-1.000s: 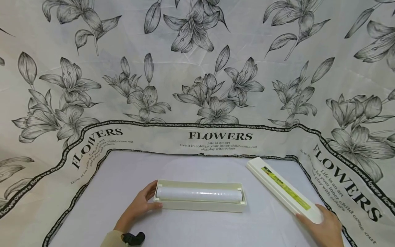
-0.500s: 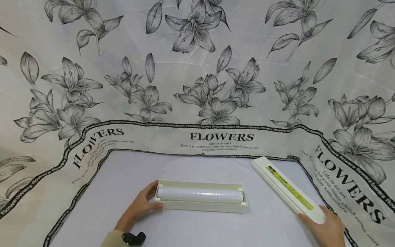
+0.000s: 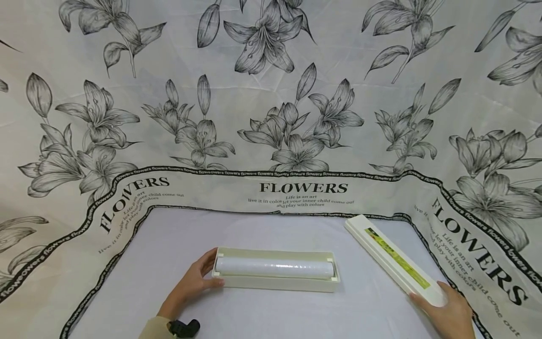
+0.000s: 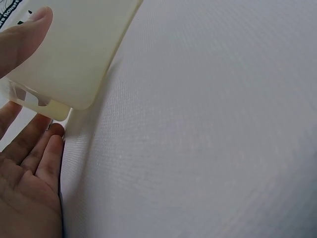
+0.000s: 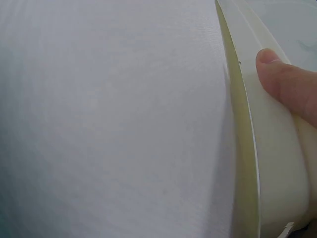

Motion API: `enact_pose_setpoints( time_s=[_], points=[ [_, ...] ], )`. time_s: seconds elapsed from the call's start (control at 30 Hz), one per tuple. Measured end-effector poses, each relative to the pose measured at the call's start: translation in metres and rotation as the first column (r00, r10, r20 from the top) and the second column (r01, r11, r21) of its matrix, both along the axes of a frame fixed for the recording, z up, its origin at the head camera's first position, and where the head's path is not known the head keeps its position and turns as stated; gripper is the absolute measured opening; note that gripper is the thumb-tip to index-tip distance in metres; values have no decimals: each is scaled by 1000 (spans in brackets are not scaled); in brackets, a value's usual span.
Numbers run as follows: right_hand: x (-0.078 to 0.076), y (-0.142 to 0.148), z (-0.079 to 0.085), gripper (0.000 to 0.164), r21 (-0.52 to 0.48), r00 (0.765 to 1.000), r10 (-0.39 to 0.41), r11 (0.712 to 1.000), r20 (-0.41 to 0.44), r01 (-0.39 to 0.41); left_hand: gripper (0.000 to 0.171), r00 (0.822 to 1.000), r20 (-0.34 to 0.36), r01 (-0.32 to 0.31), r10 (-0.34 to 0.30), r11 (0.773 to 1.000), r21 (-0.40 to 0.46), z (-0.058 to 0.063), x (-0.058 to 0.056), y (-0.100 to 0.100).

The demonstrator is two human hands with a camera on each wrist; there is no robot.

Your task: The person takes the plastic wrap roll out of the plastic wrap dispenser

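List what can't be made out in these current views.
Head view: any wording on the label, too small to read.
Head view: the roll's underside, hidden by the box.
Head view: the lid's underside, facing away.
Left wrist view: the roll, hidden by the box.
Right wrist view: most of the right hand, cut off by the right edge.

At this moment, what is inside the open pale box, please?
A white, shiny roll lies lengthwise inside the box. The roll's underside, and anything beneath it, cannot be seen because the roll covers it.
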State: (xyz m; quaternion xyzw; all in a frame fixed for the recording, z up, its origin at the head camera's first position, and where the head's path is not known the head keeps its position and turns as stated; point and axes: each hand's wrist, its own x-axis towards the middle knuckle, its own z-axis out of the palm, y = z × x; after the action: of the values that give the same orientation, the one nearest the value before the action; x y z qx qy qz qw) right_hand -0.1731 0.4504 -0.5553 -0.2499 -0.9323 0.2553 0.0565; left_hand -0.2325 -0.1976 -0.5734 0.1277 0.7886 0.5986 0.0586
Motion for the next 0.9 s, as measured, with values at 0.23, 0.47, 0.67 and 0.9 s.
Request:
enact_pose_setpoints(
  time_s=[0.23,0.47,0.67,0.9],
  points=[
    [0,-1,-1,126,24,1000,16,1000,26,-16,97,1000,13,-4,4,1000,4,1,0,0],
    [-2,2,4,125,36,996,48,998,71,-51,94,1000,9,5,-5,1000,8,0,1,0],
    [-3,6,16,119,63,988,126,989,84,-131,95,1000,-7,4,-4,1000,-4,-1,-1,-1],
    [-8,-1,36,114,113,987,154,981,52,-159,96,999,-40,32,-31,999,5,-1,-2,-3]
  ],
)
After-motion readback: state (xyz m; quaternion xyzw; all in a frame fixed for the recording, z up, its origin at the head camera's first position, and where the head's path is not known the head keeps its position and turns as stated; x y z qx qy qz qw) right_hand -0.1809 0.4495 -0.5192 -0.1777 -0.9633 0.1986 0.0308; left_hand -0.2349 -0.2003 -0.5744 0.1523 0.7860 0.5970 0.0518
